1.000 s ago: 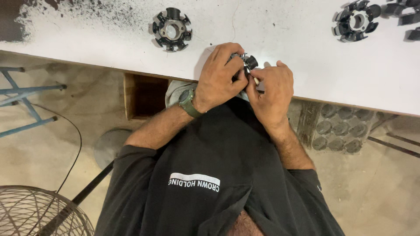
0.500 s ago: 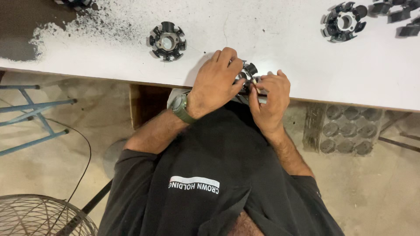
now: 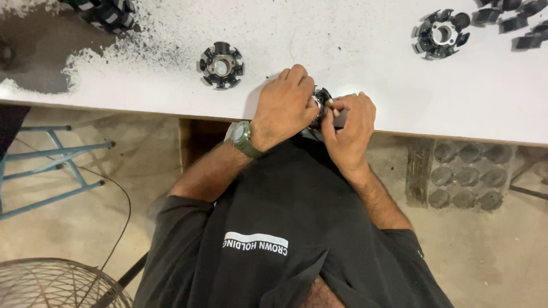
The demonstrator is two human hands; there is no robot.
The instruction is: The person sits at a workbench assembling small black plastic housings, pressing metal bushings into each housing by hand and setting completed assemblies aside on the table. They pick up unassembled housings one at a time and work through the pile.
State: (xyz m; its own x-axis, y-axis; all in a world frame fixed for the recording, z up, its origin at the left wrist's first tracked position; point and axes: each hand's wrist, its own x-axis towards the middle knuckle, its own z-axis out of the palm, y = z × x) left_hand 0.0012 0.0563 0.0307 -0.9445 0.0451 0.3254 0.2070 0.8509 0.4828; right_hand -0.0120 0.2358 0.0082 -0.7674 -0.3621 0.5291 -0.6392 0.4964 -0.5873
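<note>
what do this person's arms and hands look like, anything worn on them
Both hands are bare, with no gloves. The left hand has an olive-green wristwatch with a round face and a thick strap at the wrist. The right hand shows no watch or band. The forearms are uncovered; short black sleeves of a dark shirt end near the elbows.

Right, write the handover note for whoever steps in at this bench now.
Left hand: gripping the black toothed ring at the near edge of the white table.
Right hand: fingertips pinched on the same ring; what they work is hidden.
Elsewhere: two like rings lie on the table, one left, one far right, beside loose black pieces.
Done: cannot tell.
Left: held ring not yet set down.
</note>
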